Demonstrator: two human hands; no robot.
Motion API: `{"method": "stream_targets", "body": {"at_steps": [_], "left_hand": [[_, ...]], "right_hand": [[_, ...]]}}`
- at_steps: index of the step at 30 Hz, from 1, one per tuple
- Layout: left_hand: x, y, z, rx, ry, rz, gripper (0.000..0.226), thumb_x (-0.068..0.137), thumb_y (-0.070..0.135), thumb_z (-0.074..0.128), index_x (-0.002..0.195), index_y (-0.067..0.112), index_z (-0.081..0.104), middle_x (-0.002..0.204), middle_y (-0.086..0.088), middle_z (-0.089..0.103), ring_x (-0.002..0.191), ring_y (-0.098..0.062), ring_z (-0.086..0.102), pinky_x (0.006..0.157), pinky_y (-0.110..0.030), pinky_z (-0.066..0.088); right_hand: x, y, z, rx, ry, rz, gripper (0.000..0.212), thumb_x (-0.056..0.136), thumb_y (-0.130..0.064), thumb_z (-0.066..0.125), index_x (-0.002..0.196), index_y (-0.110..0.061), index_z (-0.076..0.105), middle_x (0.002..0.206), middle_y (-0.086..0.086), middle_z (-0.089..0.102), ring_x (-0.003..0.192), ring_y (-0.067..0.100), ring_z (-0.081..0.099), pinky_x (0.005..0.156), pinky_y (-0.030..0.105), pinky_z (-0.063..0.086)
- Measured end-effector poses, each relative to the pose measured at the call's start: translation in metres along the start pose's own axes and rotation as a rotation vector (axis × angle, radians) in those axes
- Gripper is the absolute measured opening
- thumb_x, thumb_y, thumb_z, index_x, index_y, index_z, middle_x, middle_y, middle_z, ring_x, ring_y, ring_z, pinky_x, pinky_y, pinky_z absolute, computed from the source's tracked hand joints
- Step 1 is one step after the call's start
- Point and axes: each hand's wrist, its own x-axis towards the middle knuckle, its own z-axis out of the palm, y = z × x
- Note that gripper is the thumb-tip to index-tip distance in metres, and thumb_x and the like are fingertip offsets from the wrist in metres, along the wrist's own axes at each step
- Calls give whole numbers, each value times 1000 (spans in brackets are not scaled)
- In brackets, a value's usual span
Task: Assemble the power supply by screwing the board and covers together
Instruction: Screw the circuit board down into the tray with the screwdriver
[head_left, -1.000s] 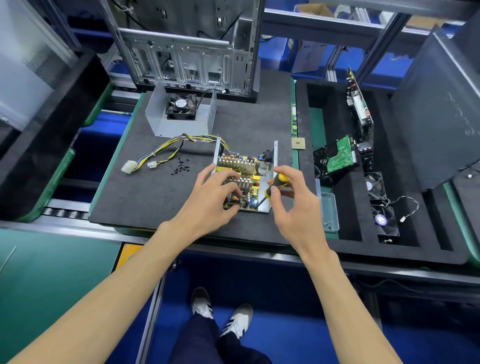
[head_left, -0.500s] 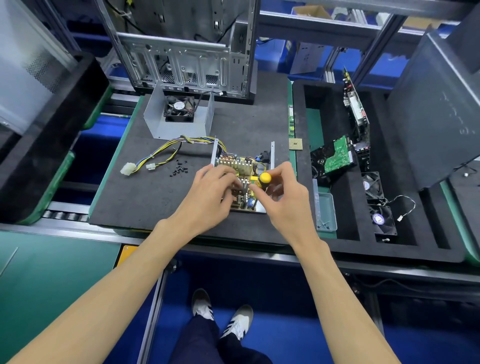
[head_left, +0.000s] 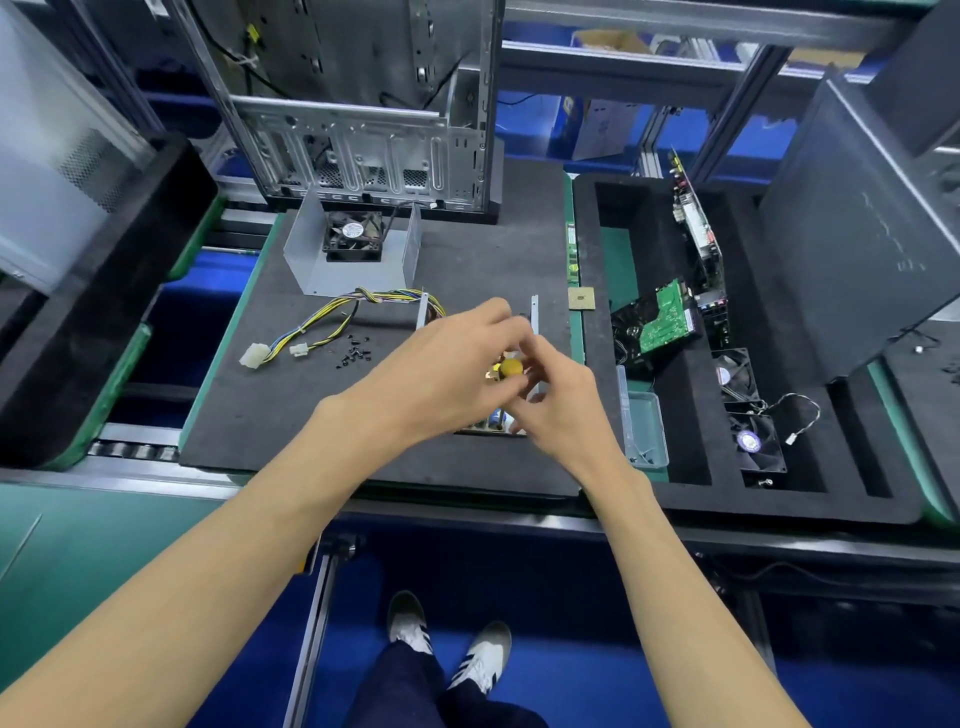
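The power supply base (head_left: 534, 332) lies on the dark mat, with its board (head_left: 491, 423) mostly hidden under my hands. My left hand (head_left: 441, 374) lies across the board with its fingers loosely bent, reaching the right wall. My right hand (head_left: 561, 410) grips a screwdriver whose yellow cap (head_left: 511, 368) shows between the two hands; its tip is hidden. A bundle of coloured cables (head_left: 363, 304) runs left from the base. Loose black screws (head_left: 356, 353) lie left of it. The grey cover with a fan (head_left: 353, 236) stands behind.
An open computer case (head_left: 363, 145) stands at the back of the mat. On the right, a black foam tray (head_left: 649, 234) holds circuit boards (head_left: 667, 322) and small fans (head_left: 748, 441). A clear plastic box (head_left: 644, 431) sits by my right wrist. A small chip (head_left: 581, 299) lies near the base.
My left hand has slid up and right over the board, now covering most of it. My right hand with the screwdriver moved slightly left toward it.
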Motion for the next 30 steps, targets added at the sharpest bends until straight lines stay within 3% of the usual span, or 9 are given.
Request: {"method": "stream_targets", "body": {"at_steps": [3, 6, 11, 14, 15, 19, 22, 26, 30], "left_hand": [[0, -1, 0, 48, -81, 9, 17, 89, 15, 64, 106, 14, 69, 98, -2, 56, 84, -26, 60, 76, -41, 49], [4, -6, 0, 170, -52, -119, 21, 91, 39, 64, 91, 18, 62, 85, 2, 59, 84, -27, 60, 70, -38, 45], [6, -4, 9, 341, -15, -302, 54, 90, 68, 47, 69, 19, 40, 68, -4, 58, 74, -33, 57, 62, -36, 39], [6, -1, 10, 394, 2, -325, 55, 93, 66, 46, 67, 19, 38, 69, -6, 57, 75, -34, 58, 61, -35, 37], [6, 0, 9, 384, -10, -300, 52, 94, 64, 47, 70, 18, 40, 71, -5, 58, 76, -34, 58, 62, -36, 39], [3, 4, 4, 257, -149, -90, 27, 94, 42, 60, 91, 17, 51, 88, -2, 63, 86, -30, 60, 71, -41, 45], [5, 4, -3, 188, -244, 8, 18, 92, 22, 63, 106, 14, 57, 101, -2, 57, 92, -27, 58, 81, -43, 46], [9, 2, -5, 189, -232, -26, 18, 89, 26, 65, 105, 18, 61, 97, 4, 56, 91, -24, 58, 77, -39, 48], [19, 1, 0, 249, -168, -146, 28, 90, 42, 63, 87, 15, 56, 84, -4, 63, 86, -32, 61, 70, -39, 45]], "right_hand": [[1, 1, -3, -17, -42, 14, 20, 80, -3, 74, 92, -13, 61, 73, -17, 55, 65, 17, 57, 61, 30, 50], [1, 1, -4, 0, -69, 0, 20, 82, -8, 79, 98, -10, 69, 83, -13, 61, 68, 11, 57, 62, 18, 45], [0, 1, -8, 32, -113, 10, 16, 83, -12, 85, 97, -9, 76, 88, 4, 58, 65, 15, 52, 62, 25, 44], [-1, -1, -6, 35, -144, 57, 15, 84, -15, 84, 92, -7, 75, 83, 15, 58, 63, 14, 43, 62, 30, 42], [-1, -1, -7, 41, -154, 79, 9, 83, -14, 84, 86, -12, 75, 79, 11, 58, 63, 12, 43, 62, 30, 42], [4, -2, -9, -13, -217, 126, 42, 80, -13, 74, 55, -41, 55, 59, -13, 45, 58, 7, 37, 56, 18, 32], [5, 0, -13, -13, -239, 150, 42, 83, -18, 77, 61, -48, 58, 57, -12, 44, 60, 8, 34, 57, 23, 33], [5, 1, -16, 9, -245, 157, 17, 86, -22, 78, 74, -25, 67, 65, 9, 54, 66, 11, 38, 63, 31, 37], [5, 0, -15, 39, -207, 160, 12, 86, -23, 80, 82, -28, 70, 61, -11, 48, 61, 9, 36, 60, 24, 37]]}}
